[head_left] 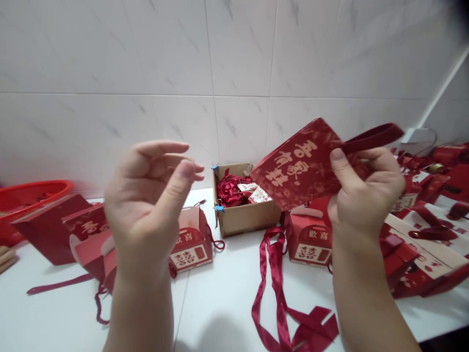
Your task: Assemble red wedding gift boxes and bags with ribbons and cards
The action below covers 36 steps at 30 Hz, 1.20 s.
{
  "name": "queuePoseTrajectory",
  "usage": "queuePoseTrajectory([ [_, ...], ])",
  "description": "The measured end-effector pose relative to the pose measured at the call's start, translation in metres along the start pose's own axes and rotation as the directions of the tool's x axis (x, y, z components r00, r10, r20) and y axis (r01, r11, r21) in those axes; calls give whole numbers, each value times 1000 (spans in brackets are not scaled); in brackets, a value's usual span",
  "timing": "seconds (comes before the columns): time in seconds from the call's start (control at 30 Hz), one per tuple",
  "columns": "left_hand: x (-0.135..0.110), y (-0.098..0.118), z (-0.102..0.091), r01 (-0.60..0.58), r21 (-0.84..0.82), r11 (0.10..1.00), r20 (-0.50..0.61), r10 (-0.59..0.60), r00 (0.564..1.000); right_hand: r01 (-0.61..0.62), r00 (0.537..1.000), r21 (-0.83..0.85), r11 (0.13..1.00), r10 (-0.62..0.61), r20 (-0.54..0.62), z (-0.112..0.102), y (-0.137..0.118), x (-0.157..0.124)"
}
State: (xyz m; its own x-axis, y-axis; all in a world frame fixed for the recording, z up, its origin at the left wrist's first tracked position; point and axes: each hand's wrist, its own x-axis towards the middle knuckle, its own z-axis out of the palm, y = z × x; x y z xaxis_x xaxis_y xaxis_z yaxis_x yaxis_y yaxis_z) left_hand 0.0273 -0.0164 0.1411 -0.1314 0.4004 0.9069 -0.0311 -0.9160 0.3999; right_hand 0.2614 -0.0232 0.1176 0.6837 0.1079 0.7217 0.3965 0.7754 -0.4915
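Red paper bag (298,168) pinched aloft by right hand (361,195); left hand (146,205) raised, empty.

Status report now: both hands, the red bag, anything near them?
Left hand raised, open, holding nothing. Right hand pinches red bag at its handle. Cardboard box and ribbons on the table below.

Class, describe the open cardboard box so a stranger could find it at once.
Start at the white tiled wall. At its foot, on the white table, between the raised hands, stands the cardboard box. Unlike the red gift boxes around it, it is plain brown, holding ribbons.
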Motion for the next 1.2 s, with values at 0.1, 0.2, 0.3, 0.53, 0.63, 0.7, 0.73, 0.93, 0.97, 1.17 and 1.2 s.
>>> queuePoseTrajectory([
  [0.1,1,4,0,-54,27,998,-70,55,996,128,979,-107,986,-143,-145,3,2,2],
  [0.2,1,5,2,-73,49,996,-112,78,991,193,940,-167,967,-231,-251,-4,4,10],
  [0.3,0,6,1,-50,64,997,-130,58,990,188,911,-234,954,-258,-322,-18,11,23],
  [0.53,-1,6,2,-25,74,997,-98,32,995,147,859,-254,956,-251,-446,-42,45,48],
  [0.63,-2,5,3,-26,80,996,-104,34,994,90,903,-225,970,-175,-393,-42,57,51],
  [0.7,-2,5,3,-17,83,996,-95,25,995,5,956,-176,984,-56,-287,-41,64,50],
  [0.73,-2,5,2,-11,84,996,-92,18,996,-70,977,-159,985,35,-213,-40,67,49],
  [0.93,-3,4,1,-2,99,995,-34,6,999,-260,963,-235,937,233,-138,-33,86,42],
  [0.97,-3,3,1,-8,97,995,-30,11,999,-220,967,-248,944,177,-184,-30,89,40],
  [1.17,-6,4,4,6,96,995,-5,-6,1000,-318,938,-167,933,336,92,-12,103,20],
  [1.2,-6,4,4,2,94,996,-1,-2,1000,-320,926,-173,932,346,152,-10,103,17],
])
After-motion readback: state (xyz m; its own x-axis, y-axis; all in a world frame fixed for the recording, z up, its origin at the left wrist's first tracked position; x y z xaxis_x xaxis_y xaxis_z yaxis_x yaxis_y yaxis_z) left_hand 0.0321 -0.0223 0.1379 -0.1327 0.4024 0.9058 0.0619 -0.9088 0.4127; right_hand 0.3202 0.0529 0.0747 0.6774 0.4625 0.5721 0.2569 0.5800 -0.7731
